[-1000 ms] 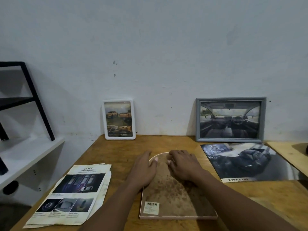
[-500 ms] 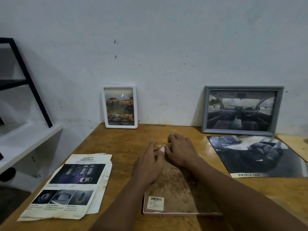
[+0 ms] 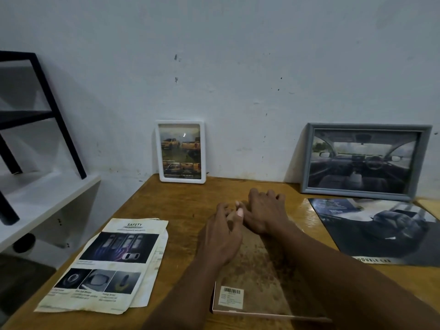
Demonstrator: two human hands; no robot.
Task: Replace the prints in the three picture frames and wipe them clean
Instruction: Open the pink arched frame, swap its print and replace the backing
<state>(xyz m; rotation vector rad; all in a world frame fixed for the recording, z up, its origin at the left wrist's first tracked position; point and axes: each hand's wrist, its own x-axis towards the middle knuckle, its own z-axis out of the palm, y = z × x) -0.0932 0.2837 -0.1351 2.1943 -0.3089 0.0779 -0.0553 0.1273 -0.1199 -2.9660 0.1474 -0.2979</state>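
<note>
Fingers [image 3: 239, 211] of both hands curl together at the far edge of the face-down frame [image 3: 257, 277], which lies flat on the table [image 3: 185, 206]; what they pinch cannot be told. Left hand [image 3: 221, 236] and right hand [image 3: 264, 213] touch, forearms reaching toward 12 o'clock. White frame [image 3: 180, 151] leans at 11 o'clock, grey frame [image 3: 364, 161] at 2 o'clock.

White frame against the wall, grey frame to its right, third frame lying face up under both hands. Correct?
Not quite. The third frame lies face down: the head view shows its brown backing board and barcode sticker. The white frame and grey frame lean on the wall as you say, and both hands are on it.
</note>
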